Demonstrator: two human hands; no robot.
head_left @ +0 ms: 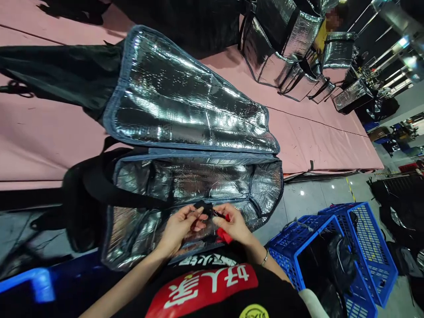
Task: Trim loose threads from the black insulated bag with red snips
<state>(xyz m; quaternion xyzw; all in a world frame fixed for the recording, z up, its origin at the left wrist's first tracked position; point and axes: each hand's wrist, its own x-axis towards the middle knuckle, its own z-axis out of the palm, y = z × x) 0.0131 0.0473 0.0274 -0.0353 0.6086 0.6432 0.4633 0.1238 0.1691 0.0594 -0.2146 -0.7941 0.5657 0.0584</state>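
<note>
A large insulated bag [198, 176] with silver foil lining lies open before me, its foil-lined lid [185, 97] folded back onto the table. My left hand [182, 225] pinches the end of a black webbing strap [132, 194], which runs in from the left across the bag's opening. Close beside it, my right hand [234, 224] is closed around a small red-handled tool [225, 235] that looks like thread snips. Its dark tip points toward the strap end; the fingers partly hide it. Both hands are above the near side of the bag.
The bag rests against a long pink-covered table [318, 141]. More foil-lined bags [265, 57] stand at its far end, with a person partly visible behind them. Blue plastic crates [374, 251] holding black bags sit on the floor to the right. Blue plastic [43, 282] shows at lower left.
</note>
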